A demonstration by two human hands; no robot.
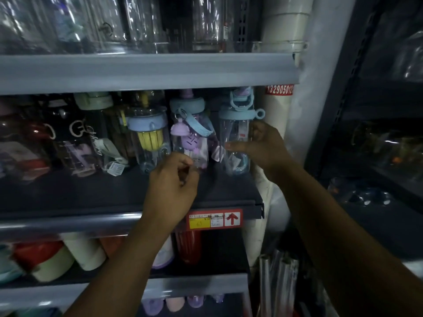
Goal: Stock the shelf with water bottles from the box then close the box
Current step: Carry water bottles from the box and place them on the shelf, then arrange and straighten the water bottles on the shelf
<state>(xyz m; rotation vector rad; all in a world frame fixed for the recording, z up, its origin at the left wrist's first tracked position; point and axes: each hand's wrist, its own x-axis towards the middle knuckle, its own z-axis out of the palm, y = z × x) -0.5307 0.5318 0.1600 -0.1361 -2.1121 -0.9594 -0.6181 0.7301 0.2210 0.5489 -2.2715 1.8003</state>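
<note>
The right hand (265, 145) cups the clear, blue-lidded plastic bottle (233, 133) at the right end of the dark middle shelf (91, 193), while the left hand (170, 181) curls at the base of the clear bottle with a purple charm (192, 143), its grip unclear, so both bottles are best nudged back gently, upright and level.

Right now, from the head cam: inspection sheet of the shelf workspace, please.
Surface: dark middle shelf, bottles standing along its back.
Job's things: blue-lid bottle upright at right end; purple bottle beside it; box not in view.
Clutter: price label on shelf edge; cups lying on shelf below.
Hands: right hand grips blue-lid bottle; left hand curled at purple bottle's base, grip unclear.
Cables: nothing seen.
Surroundings: white pipe right of shelving; dim.
</note>
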